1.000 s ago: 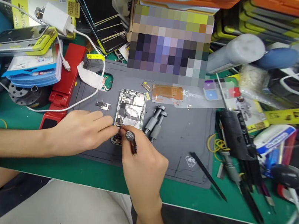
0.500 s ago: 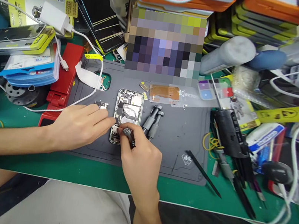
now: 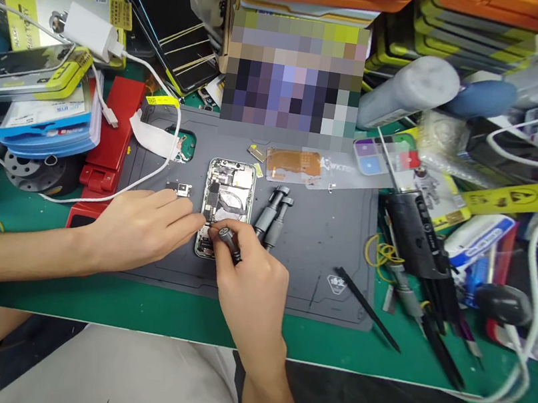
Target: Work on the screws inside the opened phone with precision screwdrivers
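An opened phone [image 3: 228, 195] with its insides showing lies on a grey work mat [image 3: 312, 248]. My right hand [image 3: 250, 279] is closed round a small dark screwdriver [image 3: 227, 239], whose tip points down into the phone's lower part. My left hand [image 3: 143, 230] rests on the mat to the left, its fingertips pinched against the phone's lower left edge. Two grey screwdrivers [image 3: 272, 214] lie just right of the phone. A small metal bracket [image 3: 180, 188] sits left of it.
A white charger [image 3: 89, 33] and its cable cross the mat's left side. A red holder [image 3: 115, 131] and stacked phone boxes [image 3: 42, 93] stand at left. A black spudger [image 3: 367, 307], tweezers and tools [image 3: 423, 251] crowd the right. Orange flex tape [image 3: 292, 162] lies behind the phone.
Both hands keep their grip at the phone's lower end. The view has shifted slightly, with the phone and hands a little further left and up in the picture.
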`<state>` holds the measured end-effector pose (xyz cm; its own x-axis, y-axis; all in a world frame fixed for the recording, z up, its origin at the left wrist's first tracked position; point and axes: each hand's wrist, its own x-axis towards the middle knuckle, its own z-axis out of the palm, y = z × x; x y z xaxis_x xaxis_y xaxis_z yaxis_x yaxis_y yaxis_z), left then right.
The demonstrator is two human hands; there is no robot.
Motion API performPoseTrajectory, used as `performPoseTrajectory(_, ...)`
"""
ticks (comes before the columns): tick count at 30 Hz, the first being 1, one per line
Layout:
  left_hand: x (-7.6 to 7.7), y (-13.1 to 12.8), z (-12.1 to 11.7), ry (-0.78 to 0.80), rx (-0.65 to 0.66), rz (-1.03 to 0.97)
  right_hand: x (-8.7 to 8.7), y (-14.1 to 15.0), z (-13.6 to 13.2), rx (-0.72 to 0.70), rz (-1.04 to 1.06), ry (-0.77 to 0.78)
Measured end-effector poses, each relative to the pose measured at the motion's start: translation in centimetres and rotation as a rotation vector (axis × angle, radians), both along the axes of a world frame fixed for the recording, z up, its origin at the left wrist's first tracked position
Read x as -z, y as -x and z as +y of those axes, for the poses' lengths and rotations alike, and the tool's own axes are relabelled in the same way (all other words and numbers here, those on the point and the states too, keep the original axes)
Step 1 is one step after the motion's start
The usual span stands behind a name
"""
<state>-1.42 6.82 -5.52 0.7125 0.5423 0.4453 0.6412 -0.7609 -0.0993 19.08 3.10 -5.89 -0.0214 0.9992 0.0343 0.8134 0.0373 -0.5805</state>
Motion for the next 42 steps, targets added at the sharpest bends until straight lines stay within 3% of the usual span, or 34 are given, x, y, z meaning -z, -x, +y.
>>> performPoseTrajectory(17,-0.18,-0.07,0.17,0.001,0.028,-0.053,0.43,0.33,-0.08,0.055,0.077,-0.05)
performPoseTrajectory(32,-0.24,0.01,0.32,0.01,0.041,-0.053,0.16,0.36,0.04,0.053,0.018,-0.047)
performPoseTrajectory(42,-0.27,-0.05,0.26,0.028,0.037,-0.07,0.38,0.44,-0.4,-0.038,-0.168,-0.266)
